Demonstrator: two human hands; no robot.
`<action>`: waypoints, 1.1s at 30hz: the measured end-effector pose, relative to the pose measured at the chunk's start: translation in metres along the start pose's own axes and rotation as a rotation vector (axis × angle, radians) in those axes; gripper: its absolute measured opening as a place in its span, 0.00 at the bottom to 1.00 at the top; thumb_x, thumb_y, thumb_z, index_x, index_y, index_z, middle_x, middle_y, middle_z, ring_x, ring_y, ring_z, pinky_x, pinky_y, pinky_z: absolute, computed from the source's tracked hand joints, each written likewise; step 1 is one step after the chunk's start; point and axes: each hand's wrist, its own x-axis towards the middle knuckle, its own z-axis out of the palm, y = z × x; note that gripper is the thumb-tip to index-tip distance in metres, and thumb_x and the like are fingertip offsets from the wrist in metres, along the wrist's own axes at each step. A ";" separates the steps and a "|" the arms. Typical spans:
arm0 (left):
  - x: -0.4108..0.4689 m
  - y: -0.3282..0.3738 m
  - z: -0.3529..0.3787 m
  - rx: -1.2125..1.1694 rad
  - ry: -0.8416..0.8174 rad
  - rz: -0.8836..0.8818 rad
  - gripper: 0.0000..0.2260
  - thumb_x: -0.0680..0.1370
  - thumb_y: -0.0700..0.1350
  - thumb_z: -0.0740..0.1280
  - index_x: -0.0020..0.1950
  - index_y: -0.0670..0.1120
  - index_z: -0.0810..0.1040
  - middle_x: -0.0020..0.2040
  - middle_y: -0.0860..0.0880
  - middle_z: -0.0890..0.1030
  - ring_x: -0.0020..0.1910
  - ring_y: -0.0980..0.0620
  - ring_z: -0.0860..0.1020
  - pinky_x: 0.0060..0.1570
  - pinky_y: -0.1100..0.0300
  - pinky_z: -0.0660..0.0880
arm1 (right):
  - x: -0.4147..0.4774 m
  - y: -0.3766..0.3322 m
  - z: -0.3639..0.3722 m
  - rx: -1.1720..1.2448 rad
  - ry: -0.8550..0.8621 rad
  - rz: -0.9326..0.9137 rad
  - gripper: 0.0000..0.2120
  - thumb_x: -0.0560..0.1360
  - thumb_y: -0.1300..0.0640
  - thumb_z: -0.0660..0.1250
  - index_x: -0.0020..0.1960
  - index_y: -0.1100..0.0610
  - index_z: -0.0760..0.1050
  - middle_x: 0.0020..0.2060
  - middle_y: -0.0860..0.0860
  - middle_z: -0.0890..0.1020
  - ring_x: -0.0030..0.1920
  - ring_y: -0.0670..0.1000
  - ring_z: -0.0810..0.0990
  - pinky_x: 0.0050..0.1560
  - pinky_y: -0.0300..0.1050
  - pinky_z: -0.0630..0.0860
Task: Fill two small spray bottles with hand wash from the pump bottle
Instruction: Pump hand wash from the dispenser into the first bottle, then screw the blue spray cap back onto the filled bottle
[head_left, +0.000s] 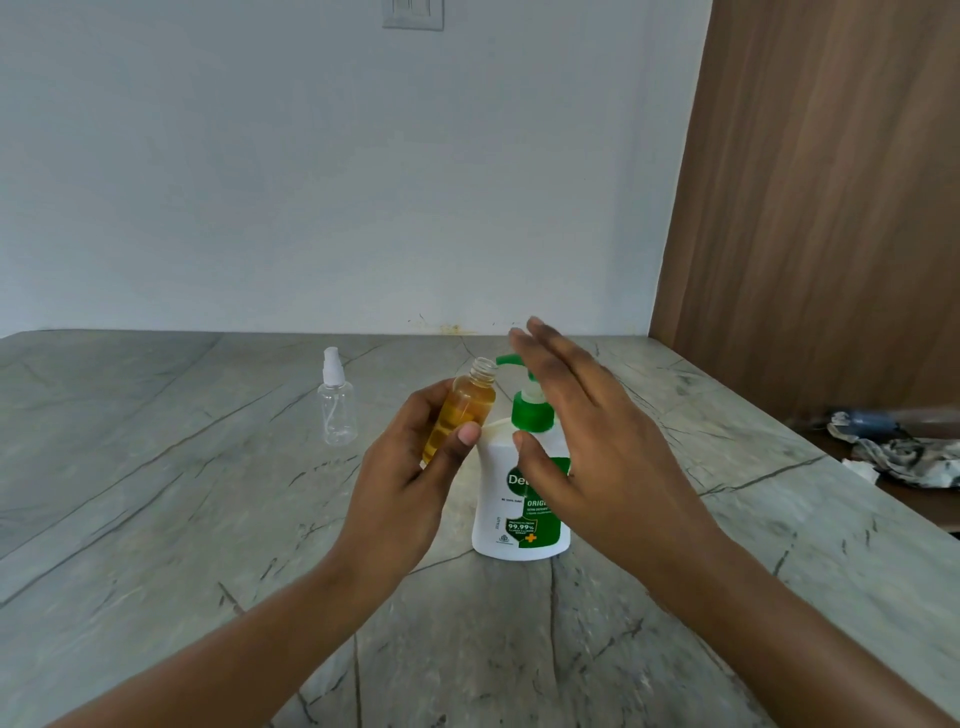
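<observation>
Left hand (410, 467) holds spray bottle (460, 415) mouth-up, tilted right.

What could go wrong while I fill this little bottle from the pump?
The uncapped small bottle in your left hand is tilted and nearly full; another pump may overflow it. Its narrow mouth sits beside the green nozzle, so soap may miss. Your open right hand doesn't grip the pump bottle; it may tip.

Capped spray bottle (338, 402) on counter (156, 519), left of pump bottle (511, 499).
</observation>
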 end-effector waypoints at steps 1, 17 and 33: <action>0.000 0.000 -0.001 -0.014 -0.002 -0.004 0.20 0.74 0.55 0.61 0.64 0.52 0.72 0.53 0.59 0.80 0.53 0.60 0.78 0.51 0.60 0.76 | 0.000 0.000 -0.002 0.054 -0.027 0.010 0.33 0.76 0.49 0.61 0.75 0.42 0.49 0.75 0.40 0.53 0.68 0.36 0.54 0.55 0.26 0.54; -0.008 -0.016 -0.023 -0.252 -0.112 -0.111 0.18 0.71 0.46 0.65 0.60 0.45 0.70 0.55 0.49 0.81 0.54 0.56 0.79 0.47 0.65 0.77 | -0.007 0.041 0.019 0.723 -0.438 0.551 0.26 0.63 0.58 0.79 0.55 0.50 0.71 0.48 0.48 0.83 0.48 0.47 0.82 0.55 0.52 0.78; -0.008 -0.037 -0.026 -0.101 -0.190 -0.196 0.17 0.69 0.48 0.67 0.57 0.48 0.71 0.54 0.49 0.81 0.55 0.52 0.79 0.58 0.48 0.75 | 0.030 0.074 0.050 0.710 -0.437 0.507 0.27 0.63 0.59 0.78 0.59 0.55 0.71 0.51 0.51 0.82 0.51 0.51 0.81 0.56 0.53 0.77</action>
